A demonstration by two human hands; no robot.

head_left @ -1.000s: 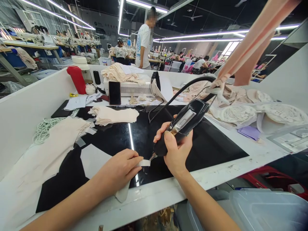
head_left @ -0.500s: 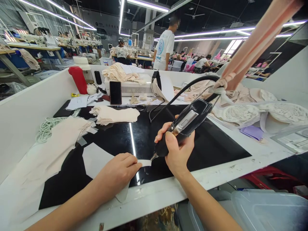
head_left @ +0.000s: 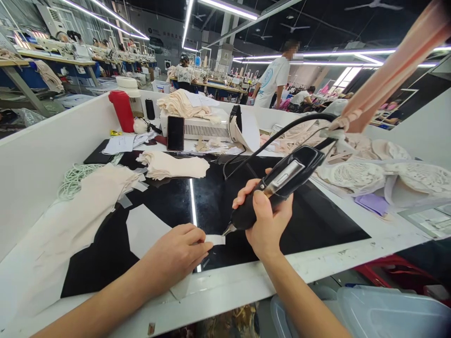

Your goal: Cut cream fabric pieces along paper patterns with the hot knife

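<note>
My right hand (head_left: 266, 220) is wrapped round a black corded handheld tool (head_left: 275, 180) with a narrow metal tip. The tool tilts down to the left, and its tip meets or hovers just over the right end of a small white strip (head_left: 215, 240); contact is hard to tell. My left hand (head_left: 185, 249) is closed on the strip's other end, thumb and fingers together, low over the black work surface (head_left: 310, 225). Beside that wrist lies a white sheet piece (head_left: 146, 230). A pink fabric band (head_left: 387, 70) is tied to the tool's cord end from above.
A stack of cream fabric pieces (head_left: 174, 166) and a longer fabric pile (head_left: 95, 202) lie left, near green cord (head_left: 75, 180). Behind stand a phone (head_left: 175, 134), a red tumbler (head_left: 121, 111) and a white vented box (head_left: 207, 131). Lace bra cups (head_left: 355, 178) lie right. A person (head_left: 273, 80) stands beyond.
The whole view has shifted slightly, moving the scene to the right. My left thumb and fingers have changed position a little on the strip. The person in the background has moved right.
</note>
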